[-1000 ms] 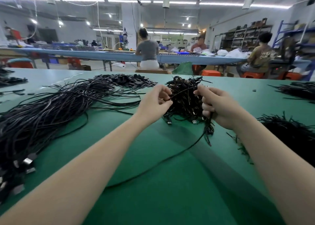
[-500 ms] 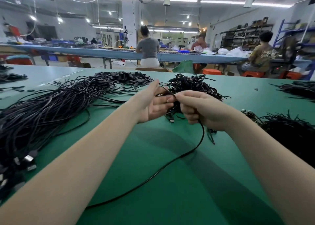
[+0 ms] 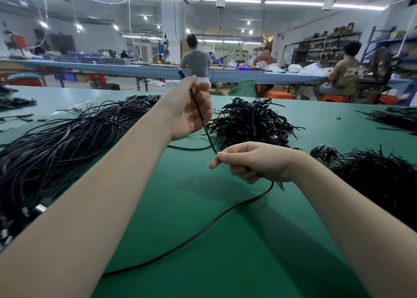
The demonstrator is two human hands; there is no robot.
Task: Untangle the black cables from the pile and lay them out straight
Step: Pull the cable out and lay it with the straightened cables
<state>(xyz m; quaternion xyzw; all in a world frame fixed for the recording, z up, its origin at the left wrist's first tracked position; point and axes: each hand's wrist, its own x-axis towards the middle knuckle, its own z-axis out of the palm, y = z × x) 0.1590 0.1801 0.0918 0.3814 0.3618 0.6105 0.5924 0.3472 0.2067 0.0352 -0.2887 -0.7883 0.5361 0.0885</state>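
Observation:
One black cable point(image 3: 199, 113) runs taut between my hands. My left hand point(image 3: 191, 108) is raised above the table and pinches the cable near its upper end, whose tip sticks out above the fingers. My right hand point(image 3: 252, 162) is lower and nearer, its fingers curled round the same cable. From there the cable's slack point(image 3: 203, 232) loops down over the green table point(image 3: 225, 252) toward the lower left. The tangled pile of black cables point(image 3: 250, 121) lies just behind my hands.
A long bundle of straightened black cables point(image 3: 56, 144) lies at the left. Another dark heap point(image 3: 379, 178) sits at the right, and more cables point(image 3: 397, 117) at the far right. Several people sit at a blue bench point(image 3: 135, 69) behind.
My hands have parted. The left one rose up and away with the cable's end, the right one dropped toward me, and the cable came free of the pile and stretched between them.

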